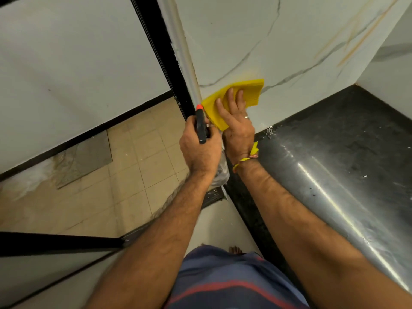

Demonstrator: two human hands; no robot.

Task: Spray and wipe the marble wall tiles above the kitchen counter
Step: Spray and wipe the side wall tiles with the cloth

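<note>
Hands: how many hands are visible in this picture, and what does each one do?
2. The left hand grips the spray bottle near the wall corner. The right hand presses the yellow cloth flat on the marble wall above the counter.

Left hand fisted, right hand flat, both arms outstretched.

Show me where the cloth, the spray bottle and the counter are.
cloth [249, 91]: head view, upper right part, beyond the fingertips.
spray bottle [201, 128]: head view, black sprayer head.
counter [347, 152]: head view, bare dark top.
</note>
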